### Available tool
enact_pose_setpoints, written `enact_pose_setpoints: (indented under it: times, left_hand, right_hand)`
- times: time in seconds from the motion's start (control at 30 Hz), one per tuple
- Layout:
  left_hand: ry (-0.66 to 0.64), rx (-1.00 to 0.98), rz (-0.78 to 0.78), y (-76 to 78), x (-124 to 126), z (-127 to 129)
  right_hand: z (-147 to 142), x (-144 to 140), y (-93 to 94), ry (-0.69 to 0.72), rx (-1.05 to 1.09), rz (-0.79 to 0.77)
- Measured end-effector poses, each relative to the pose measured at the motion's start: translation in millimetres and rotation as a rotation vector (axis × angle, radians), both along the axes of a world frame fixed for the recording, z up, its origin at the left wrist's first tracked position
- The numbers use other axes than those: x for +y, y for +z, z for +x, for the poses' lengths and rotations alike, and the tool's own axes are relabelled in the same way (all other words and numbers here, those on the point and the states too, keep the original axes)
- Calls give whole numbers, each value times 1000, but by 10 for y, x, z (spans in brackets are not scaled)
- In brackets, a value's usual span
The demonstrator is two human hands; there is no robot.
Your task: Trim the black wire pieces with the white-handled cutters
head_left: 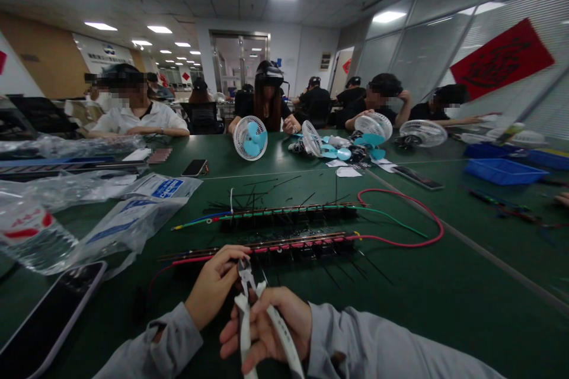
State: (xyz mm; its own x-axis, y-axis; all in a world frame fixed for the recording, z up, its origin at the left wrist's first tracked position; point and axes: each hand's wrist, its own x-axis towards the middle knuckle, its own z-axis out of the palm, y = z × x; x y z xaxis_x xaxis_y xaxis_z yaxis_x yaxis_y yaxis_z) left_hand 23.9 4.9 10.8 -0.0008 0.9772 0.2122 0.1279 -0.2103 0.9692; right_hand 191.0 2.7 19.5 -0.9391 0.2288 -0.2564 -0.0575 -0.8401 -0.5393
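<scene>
While fingers of the right hand hold one pair of cutters beside the nearer of two wire harnesses, those of the left hand touch that harness, grip undeterminable.

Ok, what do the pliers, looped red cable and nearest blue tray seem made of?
Pliers: grey metal head, by its shine; smooth pale handles, probably plastic. Red cable: smooth, even covering, likely plastic or rubber; core hidden. Blue tray: probably moulded plastic, from its thin, evenly coloured walls.

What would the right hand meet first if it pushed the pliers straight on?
Probably the left hand, right by the tip of the pliers; the red cable looks close behind, though depth is unclear.
</scene>
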Motion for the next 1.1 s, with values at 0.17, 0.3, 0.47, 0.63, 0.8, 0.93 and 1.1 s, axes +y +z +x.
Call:
enact_pose_setpoints:
  times: [0.17,0.3,0.47,0.63,0.8,0.93,1.1]
  left_hand:
    - [-3,16,1,-9,5,-4]
    - [-10,4,3,-25,7,-5]
    - [-15,7,-1,-14,1,-4]
    - [-10,16,3,10,-5,2]
    - [-11,20,2,15,-7,4]
    - [-15,21,-9,14,-6,3]
    - [-6,12,-14,1,1,7]
  right_hand:
    - [1,-1,-4,3,2,4]
    - [0,-7,-5,-4,3,1]
    - [-2,-7,5,-11,-10,-13]
    - [-1,-5,-2,-14,-2,-13]
    - [1,1,-12,4,3,0]
    - [1,0,-10,-8,0,2]
    - [6,-1,-13,-4,8,2]
